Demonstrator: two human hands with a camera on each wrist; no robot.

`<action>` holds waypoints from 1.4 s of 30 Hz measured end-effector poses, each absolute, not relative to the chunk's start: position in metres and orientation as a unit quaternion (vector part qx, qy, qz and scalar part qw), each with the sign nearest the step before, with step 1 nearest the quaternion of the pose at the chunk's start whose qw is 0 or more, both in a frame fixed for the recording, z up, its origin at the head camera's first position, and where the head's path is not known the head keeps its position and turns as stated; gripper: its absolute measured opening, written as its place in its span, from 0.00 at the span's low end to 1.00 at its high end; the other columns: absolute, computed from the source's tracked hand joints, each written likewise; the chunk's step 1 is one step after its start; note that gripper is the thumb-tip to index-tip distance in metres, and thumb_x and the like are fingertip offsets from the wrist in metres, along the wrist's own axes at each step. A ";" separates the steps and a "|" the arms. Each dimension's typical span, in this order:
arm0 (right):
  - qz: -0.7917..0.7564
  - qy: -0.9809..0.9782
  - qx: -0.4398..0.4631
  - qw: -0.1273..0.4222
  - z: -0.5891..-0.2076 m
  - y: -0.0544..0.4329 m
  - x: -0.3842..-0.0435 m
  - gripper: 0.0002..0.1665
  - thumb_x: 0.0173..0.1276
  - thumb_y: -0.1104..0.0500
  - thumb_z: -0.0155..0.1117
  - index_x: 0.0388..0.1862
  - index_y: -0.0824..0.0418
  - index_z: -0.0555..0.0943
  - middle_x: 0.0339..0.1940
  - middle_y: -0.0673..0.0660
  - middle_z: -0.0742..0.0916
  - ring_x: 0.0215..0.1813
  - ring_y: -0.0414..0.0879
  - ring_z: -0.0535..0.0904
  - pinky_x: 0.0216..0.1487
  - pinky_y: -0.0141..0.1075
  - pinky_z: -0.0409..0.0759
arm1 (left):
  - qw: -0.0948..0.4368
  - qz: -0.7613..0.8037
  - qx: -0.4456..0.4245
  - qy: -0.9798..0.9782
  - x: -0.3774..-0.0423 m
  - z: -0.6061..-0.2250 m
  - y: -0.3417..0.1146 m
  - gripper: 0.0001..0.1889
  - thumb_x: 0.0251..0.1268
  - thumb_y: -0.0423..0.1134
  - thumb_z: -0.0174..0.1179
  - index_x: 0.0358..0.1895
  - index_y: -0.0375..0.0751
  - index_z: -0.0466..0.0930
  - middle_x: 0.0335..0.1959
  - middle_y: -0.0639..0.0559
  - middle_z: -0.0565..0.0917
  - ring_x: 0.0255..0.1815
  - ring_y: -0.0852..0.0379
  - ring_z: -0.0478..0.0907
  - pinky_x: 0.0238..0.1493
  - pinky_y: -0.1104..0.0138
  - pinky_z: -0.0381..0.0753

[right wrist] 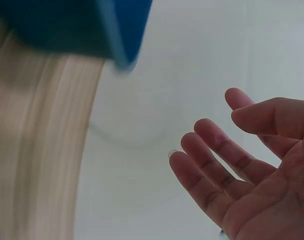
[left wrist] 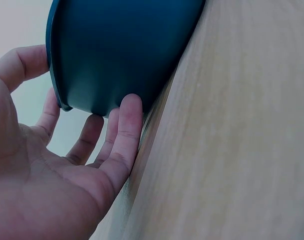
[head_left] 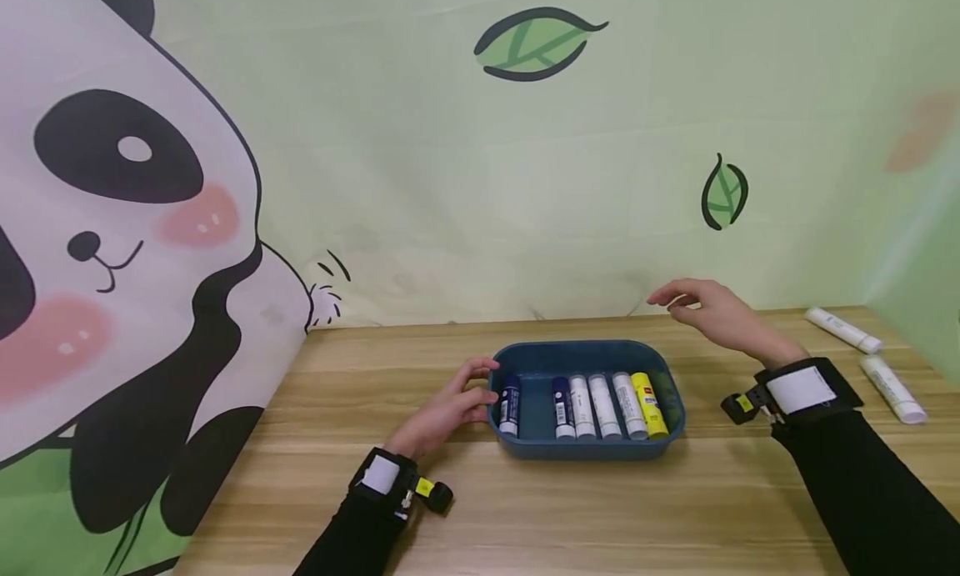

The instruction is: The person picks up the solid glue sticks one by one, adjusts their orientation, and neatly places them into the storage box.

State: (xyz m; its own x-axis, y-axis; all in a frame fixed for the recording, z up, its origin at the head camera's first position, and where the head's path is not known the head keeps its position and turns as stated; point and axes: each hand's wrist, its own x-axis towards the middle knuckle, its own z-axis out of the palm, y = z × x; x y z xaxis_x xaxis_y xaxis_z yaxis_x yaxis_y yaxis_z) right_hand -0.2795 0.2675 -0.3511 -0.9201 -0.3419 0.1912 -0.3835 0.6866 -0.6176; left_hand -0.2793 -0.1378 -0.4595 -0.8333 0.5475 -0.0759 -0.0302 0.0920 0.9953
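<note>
A dark blue plastic bin (head_left: 585, 449) stands on the wooden table. Inside lie several glue sticks: a blue-and-white one (head_left: 509, 405) at the left end, another blue-and-white one (head_left: 563, 408), white ones (head_left: 604, 407) and a yellow one (head_left: 649, 405) at the right. My left hand (head_left: 450, 405) touches the bin's left end, its fingers spread along the outer wall (left wrist: 122, 60) in the left wrist view. My right hand (head_left: 716, 313) hovers beyond the bin's back right corner, fingers loosely bent, holding nothing. In the right wrist view, this hand (right wrist: 241, 170) is apart from the blurred bin.
Two white glue sticks lie on the table at the far right, one (head_left: 843, 330) near the back wall and one (head_left: 894, 389) closer to me. A pale green backdrop (head_left: 420, 184) with a printed panda rises behind the table.
</note>
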 end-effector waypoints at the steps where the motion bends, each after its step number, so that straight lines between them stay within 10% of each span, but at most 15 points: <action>1: 0.344 -0.919 0.192 0.031 -0.353 0.273 -0.279 0.17 0.72 0.68 0.49 0.56 0.67 0.77 0.56 0.66 0.80 0.56 0.61 0.75 0.53 0.56 0.73 | 0.222 0.648 0.184 0.705 -0.279 -0.460 -0.139 0.24 0.68 0.37 0.54 0.66 0.51 0.61 0.66 0.44 0.56 0.50 0.52 0.72 0.47 0.63 0.77; 26: 0.306 -0.938 0.142 0.077 -0.366 0.318 -0.263 0.18 0.73 0.66 0.46 0.57 0.69 0.75 0.55 0.71 0.78 0.53 0.65 0.75 0.47 0.56 0.74 | 0.220 0.653 0.169 0.705 -0.271 -0.466 -0.146 0.26 0.67 0.37 0.55 0.67 0.50 0.61 0.67 0.44 0.56 0.51 0.52 0.70 0.47 0.64 0.76; 32: 0.255 -0.962 0.079 0.048 -0.362 0.340 -0.260 0.19 0.70 0.65 0.46 0.56 0.71 0.74 0.46 0.74 0.78 0.34 0.57 0.73 0.27 0.42 0.69 | 0.220 0.653 0.157 0.707 -0.267 -0.463 -0.159 0.26 0.67 0.37 0.55 0.67 0.50 0.60 0.68 0.44 0.55 0.54 0.50 0.70 0.50 0.63 0.76; 42: 0.258 -0.966 -0.022 0.005 -0.355 0.394 -0.249 0.26 0.70 0.60 0.44 0.60 0.76 0.67 0.51 0.83 0.72 0.34 0.60 0.75 0.27 0.40 0.70 | 0.209 0.654 0.140 0.714 -0.264 -0.461 -0.179 0.26 0.67 0.37 0.55 0.67 0.50 0.60 0.68 0.45 0.55 0.53 0.50 0.70 0.50 0.63 0.75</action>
State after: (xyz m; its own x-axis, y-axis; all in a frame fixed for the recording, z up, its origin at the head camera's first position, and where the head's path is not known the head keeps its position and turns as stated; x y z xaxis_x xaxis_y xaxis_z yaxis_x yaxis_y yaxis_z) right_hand -0.2487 0.3941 -0.3546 -0.9989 0.0459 -0.0012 0.0404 0.8660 -0.4984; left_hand -0.2640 -0.1793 -0.4612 -0.8735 0.4729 -0.1158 -0.0737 0.1066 0.9916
